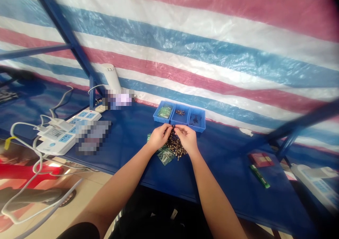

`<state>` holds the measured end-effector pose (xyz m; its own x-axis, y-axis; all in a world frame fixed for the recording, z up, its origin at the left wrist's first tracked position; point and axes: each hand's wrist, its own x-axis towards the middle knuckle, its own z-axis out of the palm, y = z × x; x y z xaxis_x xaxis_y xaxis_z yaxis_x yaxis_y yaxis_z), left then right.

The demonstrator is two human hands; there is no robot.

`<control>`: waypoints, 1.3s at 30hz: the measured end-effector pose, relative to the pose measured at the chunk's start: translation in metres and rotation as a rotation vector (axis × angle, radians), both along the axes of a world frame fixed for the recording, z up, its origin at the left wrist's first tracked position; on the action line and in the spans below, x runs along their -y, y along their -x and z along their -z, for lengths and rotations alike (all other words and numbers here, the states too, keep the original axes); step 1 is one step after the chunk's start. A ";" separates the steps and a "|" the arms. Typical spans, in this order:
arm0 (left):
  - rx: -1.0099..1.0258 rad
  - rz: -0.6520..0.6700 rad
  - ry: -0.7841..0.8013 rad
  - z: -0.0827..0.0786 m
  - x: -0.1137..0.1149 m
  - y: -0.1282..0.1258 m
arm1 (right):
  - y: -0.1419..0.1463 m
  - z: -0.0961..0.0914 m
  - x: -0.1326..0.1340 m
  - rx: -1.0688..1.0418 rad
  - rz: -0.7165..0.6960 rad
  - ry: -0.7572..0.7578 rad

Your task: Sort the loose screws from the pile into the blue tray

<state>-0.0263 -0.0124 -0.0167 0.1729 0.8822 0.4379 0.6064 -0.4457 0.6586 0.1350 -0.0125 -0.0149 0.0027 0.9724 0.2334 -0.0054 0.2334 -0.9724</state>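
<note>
My left hand [159, 136] and my right hand [187, 136] meet over a heap of small brass and black metal parts [177, 149]. The fingers of both are closed in a pinch, with the tips almost touching around a small dark piece [173, 126] whose kind is too small to make out. Beside the heap, partly under my left hand, lie small clear-green packets [165, 155] with pale, slender pieces inside. Just beyond my fingertips stands a row of three blue bins: green packets fill the left bin [156, 119], brass parts lie in the middle bin [180, 120], and dark screw-like pieces in the right bin [198, 128].
A white power strip [91, 115] with plugs and cables stands at the left table edge. A white cylinder [112, 77] is behind it. To the right lie a red box [261, 160] and a green box [259, 176]. Striped sheeting [185, 37] hangs behind the blue table [222, 175].
</note>
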 end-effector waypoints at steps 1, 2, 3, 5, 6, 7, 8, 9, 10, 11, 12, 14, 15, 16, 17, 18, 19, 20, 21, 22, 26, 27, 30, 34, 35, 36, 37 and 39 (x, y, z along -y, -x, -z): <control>-0.001 -0.004 0.009 0.000 0.000 0.001 | 0.000 0.000 0.000 0.005 -0.004 -0.004; -0.001 -0.003 0.018 0.000 0.000 0.001 | 0.001 0.000 0.001 0.011 -0.005 -0.007; 0.004 0.004 0.027 0.000 0.000 0.002 | 0.001 0.000 0.001 0.015 0.000 -0.009; 0.026 0.022 0.036 0.000 -0.001 0.003 | 0.000 -0.002 0.001 0.014 0.012 -0.011; 0.038 0.030 0.035 0.000 -0.001 0.003 | 0.000 -0.002 0.001 0.009 0.017 -0.011; 0.049 0.036 0.034 0.001 -0.001 0.003 | 0.000 -0.003 0.001 0.003 0.019 -0.011; 0.057 0.040 0.032 0.001 -0.001 0.003 | 0.000 -0.003 0.001 -0.004 0.018 -0.011; 0.061 0.041 0.030 0.001 -0.002 0.003 | -0.001 -0.003 0.001 -0.011 0.013 -0.009; 0.062 0.041 0.029 0.001 -0.002 0.003 | -0.001 -0.003 0.001 -0.016 0.005 -0.007; 0.060 0.041 0.030 0.001 -0.002 0.003 | 0.000 -0.002 0.001 -0.018 -0.005 -0.004; 0.058 0.040 0.032 0.001 -0.002 0.003 | 0.000 -0.002 0.001 -0.018 -0.014 -0.002; 0.049 0.042 0.040 0.001 -0.002 0.004 | 0.000 -0.001 0.001 -0.016 -0.024 0.000; 0.047 0.044 0.044 0.001 -0.002 0.005 | 0.001 -0.001 0.001 -0.015 -0.023 0.001; 0.050 0.047 0.045 0.002 -0.002 0.005 | 0.001 -0.001 0.001 -0.015 -0.017 -0.001; 0.056 0.051 0.044 0.002 -0.002 0.005 | 0.001 -0.001 0.001 -0.018 -0.007 -0.003; 0.064 0.055 0.039 0.002 -0.002 0.005 | 0.001 -0.001 0.001 -0.021 -0.001 -0.004; 0.072 0.058 0.032 0.002 -0.002 0.004 | 0.000 -0.001 0.001 -0.024 0.002 -0.004; 0.078 0.061 0.024 0.002 -0.002 0.004 | 0.000 -0.001 0.001 -0.026 0.002 -0.002; 0.079 0.062 0.017 0.002 -0.003 0.004 | 0.000 -0.001 0.001 -0.025 -0.001 0.001; 0.076 0.061 0.012 0.002 -0.003 0.004 | 0.000 -0.001 0.001 -0.022 -0.006 0.006; 0.041 0.058 0.025 -0.001 -0.002 0.005 | 0.001 0.000 0.000 -0.017 -0.017 0.017; 0.041 0.056 0.030 -0.001 -0.002 0.006 | 0.001 0.000 0.000 -0.020 -0.014 0.016; 0.074 0.054 0.032 0.000 -0.002 0.005 | 0.001 -0.001 0.000 -0.028 0.002 0.012; 0.096 0.058 0.009 0.001 -0.003 0.004 | 0.000 -0.003 0.000 -0.034 0.008 0.019; 0.093 0.056 0.004 0.001 -0.003 0.004 | 0.000 -0.004 0.000 -0.032 0.007 0.023; 0.089 0.056 0.002 0.000 -0.003 0.005 | 0.000 -0.004 0.001 -0.030 0.005 0.027; 0.084 0.057 0.003 0.000 -0.003 0.005 | 0.001 -0.004 0.001 -0.028 0.003 0.032; 0.067 0.062 0.012 -0.001 -0.002 0.006 | 0.001 -0.005 0.001 -0.028 -0.004 0.040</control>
<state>-0.0321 -0.0101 -0.0153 0.1982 0.8760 0.4397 0.5321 -0.4729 0.7023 0.1338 -0.0136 -0.0102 0.0049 0.9810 0.1941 -0.0341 0.1941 -0.9804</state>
